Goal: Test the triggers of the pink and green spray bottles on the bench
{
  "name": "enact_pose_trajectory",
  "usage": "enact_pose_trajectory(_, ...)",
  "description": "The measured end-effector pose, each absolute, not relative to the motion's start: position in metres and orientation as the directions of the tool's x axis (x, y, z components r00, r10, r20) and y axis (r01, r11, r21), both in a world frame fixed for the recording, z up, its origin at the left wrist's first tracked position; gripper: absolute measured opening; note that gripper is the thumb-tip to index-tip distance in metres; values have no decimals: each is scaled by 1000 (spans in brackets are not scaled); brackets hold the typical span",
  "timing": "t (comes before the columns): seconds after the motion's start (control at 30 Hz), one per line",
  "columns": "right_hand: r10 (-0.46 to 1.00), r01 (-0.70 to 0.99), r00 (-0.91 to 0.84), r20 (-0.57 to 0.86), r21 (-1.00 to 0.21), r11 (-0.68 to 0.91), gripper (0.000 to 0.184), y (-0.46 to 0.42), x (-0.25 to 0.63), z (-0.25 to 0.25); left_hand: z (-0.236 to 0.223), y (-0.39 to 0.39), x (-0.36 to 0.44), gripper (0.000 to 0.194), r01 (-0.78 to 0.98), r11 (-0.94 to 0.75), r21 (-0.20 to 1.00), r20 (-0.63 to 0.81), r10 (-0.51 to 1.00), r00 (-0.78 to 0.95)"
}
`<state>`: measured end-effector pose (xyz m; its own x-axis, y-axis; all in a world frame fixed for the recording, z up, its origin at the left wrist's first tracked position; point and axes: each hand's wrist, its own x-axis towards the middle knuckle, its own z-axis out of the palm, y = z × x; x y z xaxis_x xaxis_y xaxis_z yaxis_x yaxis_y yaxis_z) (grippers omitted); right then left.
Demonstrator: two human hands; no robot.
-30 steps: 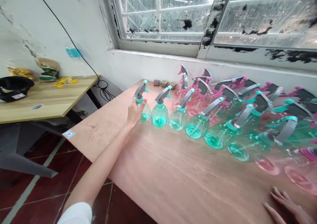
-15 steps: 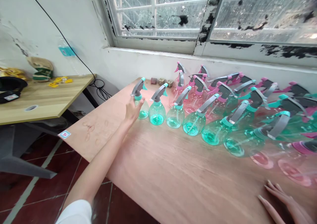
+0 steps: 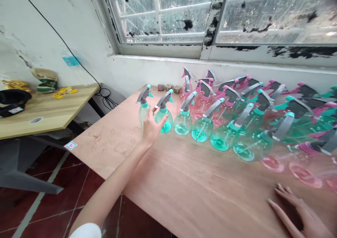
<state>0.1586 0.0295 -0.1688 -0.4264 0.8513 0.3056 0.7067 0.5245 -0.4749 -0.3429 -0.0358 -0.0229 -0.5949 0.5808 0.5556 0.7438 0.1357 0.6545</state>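
My left hand (image 3: 152,128) is stretched out with thumb and fingers apart, in front of a green spray bottle (image 3: 167,120), second from the left in the front row. I cannot tell whether it touches this bottle. Behind the fingers, the leftmost green spray bottle (image 3: 143,108) stands upright, partly hidden. A third green spray bottle (image 3: 182,122) is just right of these two. Near the lower right corner, my right hand (image 3: 302,210) rests on the wooden tabletop (image 3: 200,185) with its fingers spread, holding nothing.
More green and pink spray bottles (image 3: 229,106) crowd the right side below the window. Small blocks (image 3: 169,87) sit by the wall. Across a gap on the left is another table (image 3: 52,115) with a black cap (image 3: 13,99) and yellow pieces (image 3: 65,91). A black cable (image 3: 55,31) hangs down the wall.
My left hand has let go of the leftmost spray bottle and moved right to the second one, fingers opening. My right hand has stayed on the tabletop. The view has shifted slightly.
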Motion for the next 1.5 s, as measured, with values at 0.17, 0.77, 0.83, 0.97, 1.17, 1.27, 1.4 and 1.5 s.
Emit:
enact_pose_trajectory(0.17, 888, 750, -387, 249, -475, 460, 52, 24, 151, -158, -13, -16, -342, 43, 749, 287, 597, 477, 624, -619)
enact_pose_trajectory(0.77, 662, 582, -690, 292, -321, 747, 57, 30, 154, -122, -37, -106, -182, 41, 904, 54, 425, 589, 741, -322)
enact_pose_trajectory(0.83, 631, 552, -723, 283, -314, 773, 58, 34, 159, -118, -39, -85, -152, 37, 891, -108, 440, 602, 772, -203)
enact_pose_trajectory(0.97, 588, 496, -758, 284, -335, 801, 62, 43, 166, -113, -42, -43, -97, 38, 757, -327, 565, 604, 789, -110)
enact_pose_trajectory(1.17, 609, 470, -747, 266, -436, 767, 66, 51, 172, -111, -43, -12, -48, 38, 650, -374, 662, 529, 847, -51)
enact_pose_trajectory(1.27, 616, 449, -732, 290, -474, 757, 66, 52, 172, -110, -40, -9, -42, 48, 603, -366, 709, 477, 878, -29)
enact_pose_trajectory(1.4, 616, 434, -730, 298, -494, 753, 66, 52, 172, -110, -29, 0, -44, 69, 523, -395, 755, 476, 879, -24)
enact_pose_trajectory(1.5, 625, 442, -731, 275, -507, 740, 67, 53, 172, -110, -14, 14, -47, 76, 446, -428, 786, 452, 890, 58)
